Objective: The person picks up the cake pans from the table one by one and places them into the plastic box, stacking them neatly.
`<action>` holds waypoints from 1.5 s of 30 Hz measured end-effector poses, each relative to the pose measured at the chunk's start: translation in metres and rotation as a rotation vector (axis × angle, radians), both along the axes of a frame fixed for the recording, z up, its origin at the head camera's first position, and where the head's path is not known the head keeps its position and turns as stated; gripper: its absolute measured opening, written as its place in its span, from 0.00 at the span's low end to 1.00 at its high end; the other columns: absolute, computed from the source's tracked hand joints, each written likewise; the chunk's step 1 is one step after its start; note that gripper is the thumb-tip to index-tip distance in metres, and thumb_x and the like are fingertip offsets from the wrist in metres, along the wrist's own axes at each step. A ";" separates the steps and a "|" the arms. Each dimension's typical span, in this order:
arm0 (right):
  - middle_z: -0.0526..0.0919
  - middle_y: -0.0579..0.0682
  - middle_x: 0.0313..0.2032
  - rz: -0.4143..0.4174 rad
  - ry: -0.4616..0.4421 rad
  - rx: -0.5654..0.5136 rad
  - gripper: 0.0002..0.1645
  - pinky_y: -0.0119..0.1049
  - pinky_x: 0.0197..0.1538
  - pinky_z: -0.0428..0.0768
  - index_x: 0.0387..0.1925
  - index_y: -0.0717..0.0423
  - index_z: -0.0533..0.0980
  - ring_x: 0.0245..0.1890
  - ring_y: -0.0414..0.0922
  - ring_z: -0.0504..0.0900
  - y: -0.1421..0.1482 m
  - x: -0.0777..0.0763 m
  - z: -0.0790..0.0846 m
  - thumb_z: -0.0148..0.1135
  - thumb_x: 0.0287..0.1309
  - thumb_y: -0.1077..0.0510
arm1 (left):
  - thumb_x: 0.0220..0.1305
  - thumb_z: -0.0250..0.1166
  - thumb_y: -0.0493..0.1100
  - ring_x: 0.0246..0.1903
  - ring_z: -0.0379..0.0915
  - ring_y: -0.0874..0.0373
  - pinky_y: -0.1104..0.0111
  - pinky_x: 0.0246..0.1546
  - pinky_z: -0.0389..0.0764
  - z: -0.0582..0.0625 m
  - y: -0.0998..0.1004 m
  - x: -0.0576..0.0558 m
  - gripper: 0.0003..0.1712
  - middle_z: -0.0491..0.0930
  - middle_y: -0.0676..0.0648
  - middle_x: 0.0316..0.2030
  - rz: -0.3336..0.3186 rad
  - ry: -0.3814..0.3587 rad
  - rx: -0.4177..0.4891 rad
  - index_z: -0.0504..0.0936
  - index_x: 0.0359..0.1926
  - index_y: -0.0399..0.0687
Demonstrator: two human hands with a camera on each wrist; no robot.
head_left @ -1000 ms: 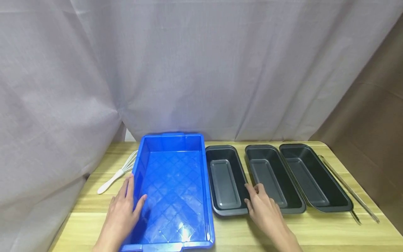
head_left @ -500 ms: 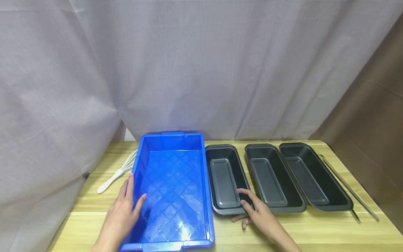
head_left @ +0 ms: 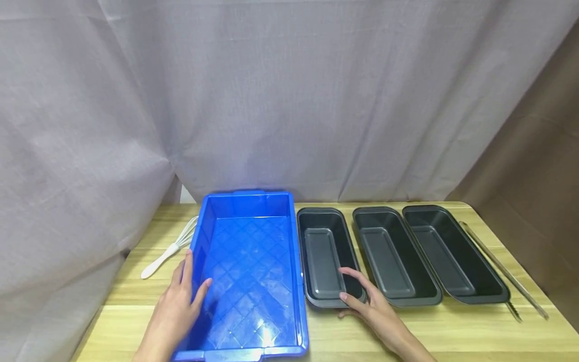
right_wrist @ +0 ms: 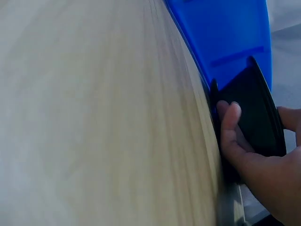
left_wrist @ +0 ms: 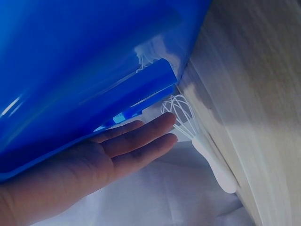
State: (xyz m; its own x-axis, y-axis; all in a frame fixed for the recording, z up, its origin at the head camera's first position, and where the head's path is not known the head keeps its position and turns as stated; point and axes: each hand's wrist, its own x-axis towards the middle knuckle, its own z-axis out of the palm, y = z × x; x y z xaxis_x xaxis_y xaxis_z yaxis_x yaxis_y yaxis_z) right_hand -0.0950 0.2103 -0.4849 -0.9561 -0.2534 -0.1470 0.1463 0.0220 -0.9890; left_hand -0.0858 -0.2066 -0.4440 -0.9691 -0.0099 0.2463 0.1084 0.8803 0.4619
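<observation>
My left hand [head_left: 174, 304] lies over the left rim of a blue plastic tray [head_left: 235, 354], thumb on the inner side and fairly straight fingers along the outside. In the left wrist view those fingers extend past the tray wall. The nearest of three dark loaf pans [head_left: 323, 261] stands beside the tray's right side. At its near right corner my right hand [head_left: 375, 309] grips the rim, with thumb and index finger over the inside and other fingers outside. The right wrist view shows fingers against the pan's [right_wrist: 254, 103] outer end.
Left of the tray lies a white-handled whisk [head_left: 169, 249]. A middle loaf pan [head_left: 386, 261] and a far-right loaf pan [head_left: 448, 261] stand close together. Beyond them lie a thin metal rod [head_left: 506, 274] and a dark serrated tip [head_left: 514, 311]. Grey cloth [head_left: 289, 100] hangs behind the table.
My right hand has moved from the nearest pan's right rim to its near right corner and now grips it there. The pan has shifted very slightly right. The left hand has stayed put.
</observation>
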 end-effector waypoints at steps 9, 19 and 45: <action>0.50 0.62 0.85 -0.098 -0.030 0.038 0.42 0.40 0.49 0.92 0.82 0.57 0.63 0.34 0.50 0.89 -0.009 0.005 0.010 0.70 0.72 0.63 | 0.81 0.66 0.47 0.60 0.76 0.15 0.29 0.62 0.77 -0.002 -0.002 -0.002 0.46 0.66 0.18 0.74 -0.017 0.044 0.011 0.54 0.83 0.26; 0.46 0.63 0.85 -0.111 0.039 0.067 0.44 0.36 0.53 0.91 0.84 0.54 0.59 0.38 0.59 0.94 -0.004 0.013 0.035 0.69 0.75 0.62 | 0.88 0.55 0.52 0.78 0.52 0.16 0.22 0.71 0.61 0.000 -0.004 -0.001 0.44 0.47 0.21 0.84 -0.029 -0.048 0.063 0.51 0.84 0.25; 0.51 0.53 0.89 -0.045 0.161 0.214 0.50 0.33 0.75 0.65 0.88 0.40 0.59 0.64 0.50 0.87 -0.048 0.014 0.104 0.73 0.72 0.55 | 0.89 0.50 0.54 0.79 0.50 0.15 0.16 0.70 0.52 0.005 -0.004 -0.002 0.43 0.47 0.23 0.84 -0.014 -0.100 0.027 0.50 0.85 0.27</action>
State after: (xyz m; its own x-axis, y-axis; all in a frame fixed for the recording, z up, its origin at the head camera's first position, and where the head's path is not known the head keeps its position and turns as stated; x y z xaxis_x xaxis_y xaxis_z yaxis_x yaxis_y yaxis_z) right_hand -0.0813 0.1626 -0.3804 -0.9811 -0.1898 -0.0380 -0.0069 0.2300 -0.9732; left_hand -0.0874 -0.2105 -0.4388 -0.9890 -0.0010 0.1481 0.0732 0.8662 0.4944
